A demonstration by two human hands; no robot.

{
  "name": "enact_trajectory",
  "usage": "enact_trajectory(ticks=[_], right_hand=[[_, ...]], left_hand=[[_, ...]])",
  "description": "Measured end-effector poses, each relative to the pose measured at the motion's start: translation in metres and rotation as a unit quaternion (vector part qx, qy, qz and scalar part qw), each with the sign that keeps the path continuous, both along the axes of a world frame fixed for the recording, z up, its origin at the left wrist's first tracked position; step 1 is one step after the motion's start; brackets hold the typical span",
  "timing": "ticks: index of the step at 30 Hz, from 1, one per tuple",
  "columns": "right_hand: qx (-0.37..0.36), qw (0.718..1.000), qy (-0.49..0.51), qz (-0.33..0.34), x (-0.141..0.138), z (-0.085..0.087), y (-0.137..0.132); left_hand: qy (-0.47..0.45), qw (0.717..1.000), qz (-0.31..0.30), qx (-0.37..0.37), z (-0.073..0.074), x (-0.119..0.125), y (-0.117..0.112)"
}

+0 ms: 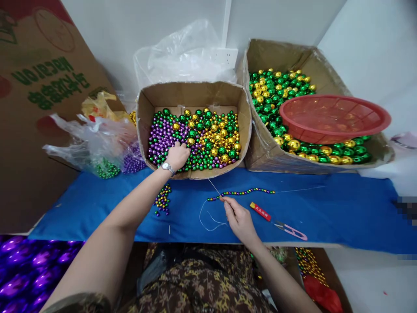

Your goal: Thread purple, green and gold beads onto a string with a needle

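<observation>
Pinching the thin needle (214, 188) in the right hand (239, 218), just in front of the cardboard box (192, 94). Maybe keep that grip light and the thread (299, 190) untangled. Resting the left hand (178, 156) among the loose beads (215, 138) inside the box; can't tell if grasping any. Probably best to check the colour before picking. Looks-wise: shiny little bead strand (243, 192) in front of the box, slightly wavy, green, gold and purple.
</observation>
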State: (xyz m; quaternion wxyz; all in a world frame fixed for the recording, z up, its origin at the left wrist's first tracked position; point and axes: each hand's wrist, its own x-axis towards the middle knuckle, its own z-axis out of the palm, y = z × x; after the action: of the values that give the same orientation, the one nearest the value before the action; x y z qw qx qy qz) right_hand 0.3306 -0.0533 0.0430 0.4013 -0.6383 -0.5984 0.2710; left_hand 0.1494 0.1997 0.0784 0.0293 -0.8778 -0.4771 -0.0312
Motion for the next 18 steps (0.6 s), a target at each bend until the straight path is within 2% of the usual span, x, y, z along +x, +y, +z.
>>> enact_trajectory(ticks=[3,5,6,7,9,11,12,15,18], right_hand=[[0.007,1.0,-0.011,0.005,-0.002,0.001,0.005],[0.012,1.0,-0.016,0.011,-0.003,0.002,0.009],[0.018,1.0,-0.02,0.014,-0.003,0.003,0.012],[0.026,0.999,-0.025,0.015,-0.004,0.004,0.014],[0.05,0.998,-0.038,0.02,-0.004,0.006,0.018],[0.077,0.995,-0.051,0.029,-0.005,0.008,0.02],[0.088,0.994,-0.058,0.035,-0.005,0.008,0.021],[0.104,0.99,-0.085,0.045,-0.006,0.008,0.021],[0.106,0.986,-0.118,0.05,-0.008,0.006,0.019]], left_hand=[[-0.079,0.997,0.011,-0.008,0.002,-0.004,-0.003],[-0.209,0.975,0.044,-0.053,0.005,-0.008,-0.009],[-0.294,0.948,0.065,-0.097,0.007,-0.01,-0.014],[-0.383,0.907,0.086,-0.155,0.009,-0.012,-0.021],[-0.531,0.792,0.111,-0.28,0.011,-0.014,-0.039],[-0.614,0.689,0.113,-0.367,0.011,-0.016,-0.058],[-0.636,0.654,0.109,-0.393,0.011,-0.017,-0.068],[-0.675,0.588,0.11,-0.432,0.008,-0.018,-0.088],[-0.707,0.529,0.126,-0.453,0.007,-0.019,-0.099]])
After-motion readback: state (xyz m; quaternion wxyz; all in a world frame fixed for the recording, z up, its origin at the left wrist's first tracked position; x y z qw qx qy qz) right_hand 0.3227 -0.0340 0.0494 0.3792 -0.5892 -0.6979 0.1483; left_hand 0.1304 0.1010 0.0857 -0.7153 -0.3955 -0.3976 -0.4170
